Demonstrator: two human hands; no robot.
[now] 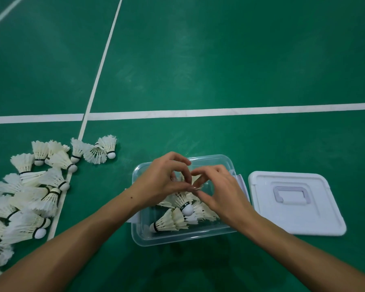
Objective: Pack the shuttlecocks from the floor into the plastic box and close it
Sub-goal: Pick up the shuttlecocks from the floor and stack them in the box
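A clear plastic box [143, 237] sits open on the green floor in front of me, with several white feather shuttlecocks [177, 218] lying inside it. Both my hands hover over the box. My left hand [162, 180] and my right hand [219, 192] meet fingertip to fingertip around a shuttlecock [196, 182] held above the others; its feathers show between the fingers. A large heap of shuttlecocks [34, 190] lies on the floor to the left of the box. The white lid [293, 203] with a moulded handle lies flat to the right of the box.
White court lines [219, 112] cross the green floor beyond the box, and one line runs under the shuttlecock heap. Bare green floor stretches ahead and to the right of the lid.
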